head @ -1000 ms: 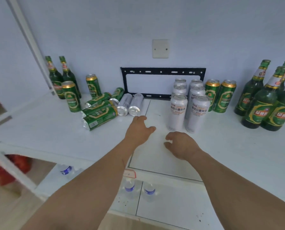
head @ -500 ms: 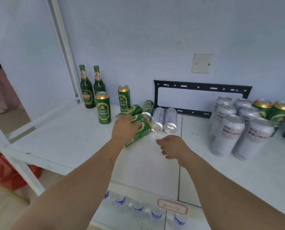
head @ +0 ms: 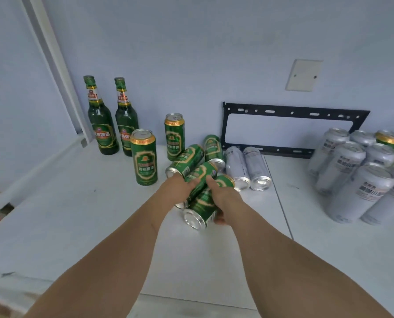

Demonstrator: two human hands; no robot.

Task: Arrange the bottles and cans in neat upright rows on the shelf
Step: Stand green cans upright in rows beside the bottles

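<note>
Several green cans lie on their sides in a pile on the white shelf [head: 76,214]. My left hand [head: 176,190] grips one lying green can [head: 201,174] in the middle of the pile. My right hand [head: 223,200] is closed around the nearest lying green can [head: 201,208], whose silver base faces me. Two more green cans [head: 186,159] lie behind them, and two silver cans [head: 247,167] lie side by side to their right. Two green cans [head: 144,157] stand upright on the left, with two green bottles [head: 100,125] upright behind them.
A block of upright silver cans [head: 361,191] stands at the right, with gold-topped green cans [head: 388,140] behind it. A black metal bracket [head: 294,111] leans on the back wall under a white wall plate [head: 303,75]. A white frame post [head: 53,65] borders the shelf's left side.
The view has swung left and closer to the pile. My right hand moved from the bare shelf onto the nearest lying green can; my left hand stays on its can.
</note>
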